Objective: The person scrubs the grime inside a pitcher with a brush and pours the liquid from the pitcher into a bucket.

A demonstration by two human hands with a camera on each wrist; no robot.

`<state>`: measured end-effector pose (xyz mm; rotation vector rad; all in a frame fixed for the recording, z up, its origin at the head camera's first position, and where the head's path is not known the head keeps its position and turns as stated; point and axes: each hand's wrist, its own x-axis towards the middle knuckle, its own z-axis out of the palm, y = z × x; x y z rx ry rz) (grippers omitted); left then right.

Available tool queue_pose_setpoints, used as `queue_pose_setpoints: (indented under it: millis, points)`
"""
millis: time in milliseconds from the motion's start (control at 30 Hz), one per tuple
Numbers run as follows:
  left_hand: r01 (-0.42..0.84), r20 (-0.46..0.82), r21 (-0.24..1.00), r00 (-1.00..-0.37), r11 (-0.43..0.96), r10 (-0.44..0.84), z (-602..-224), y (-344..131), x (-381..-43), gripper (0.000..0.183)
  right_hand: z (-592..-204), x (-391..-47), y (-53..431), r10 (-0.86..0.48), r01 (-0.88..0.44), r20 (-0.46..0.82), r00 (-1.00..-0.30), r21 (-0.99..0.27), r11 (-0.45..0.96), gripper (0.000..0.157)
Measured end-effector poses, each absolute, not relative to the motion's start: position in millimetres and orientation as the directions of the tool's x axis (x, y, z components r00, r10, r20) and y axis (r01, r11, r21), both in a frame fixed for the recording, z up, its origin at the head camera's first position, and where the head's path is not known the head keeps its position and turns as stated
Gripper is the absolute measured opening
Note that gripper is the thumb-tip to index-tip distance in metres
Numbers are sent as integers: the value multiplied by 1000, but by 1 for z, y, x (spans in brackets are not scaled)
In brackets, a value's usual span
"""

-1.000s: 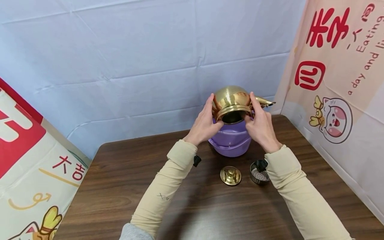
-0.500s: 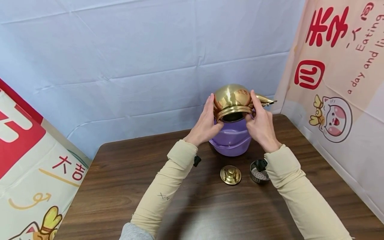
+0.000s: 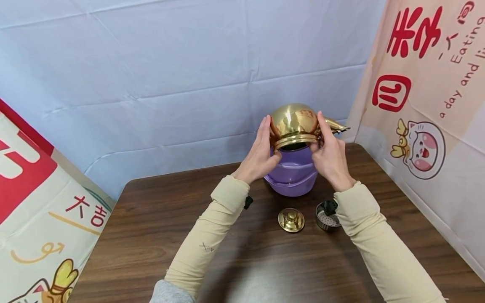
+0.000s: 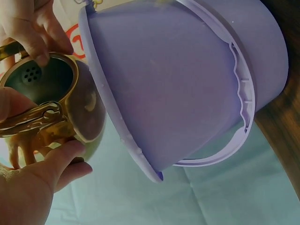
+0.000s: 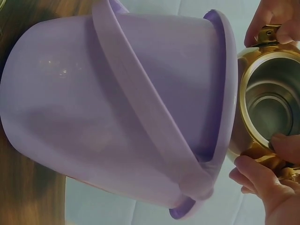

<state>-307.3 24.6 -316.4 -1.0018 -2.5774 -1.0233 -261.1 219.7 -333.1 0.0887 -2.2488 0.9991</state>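
Note:
A shiny gold teapot [image 3: 293, 122] is tilted over the purple bucket [image 3: 291, 179], its uncovered mouth facing down and toward me. My left hand [image 3: 258, 158] grips its left side, thumb near the rim. On the spout side, my right hand [image 3: 330, 158] holds it with the thumb at the mouth's edge. The spout points right. In the left wrist view, small strainer holes show inside the teapot [image 4: 91, 103]. The right wrist view shows a bare metal inside, with the teapot's body [image 5: 241, 126] close to the bucket's rim [image 5: 229, 93].
A round gold lid [image 3: 291, 220] lies on the wooden table [image 3: 170, 235] in front of the bucket. Right of it stands a metal strainer cup [image 3: 327, 219] with a perforated bottom, partly behind the right wrist camera. A pale cloth wall [image 3: 170, 84] rises close behind the bucket.
The teapot has tipped further, so its mouth now faces more downward and less of the inside shows. Its body has risen slightly in both hands. Lid, strainer cup and bucket stay put.

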Motion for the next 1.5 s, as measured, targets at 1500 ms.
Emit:
queue_pose_setpoints:
  millis: [1500]
  points:
    - [715, 472, 463, -699, 524, 537, -317, 24, -308, 113, -330, -262, 222, 211, -350, 636, -742, -636, 688, 93]
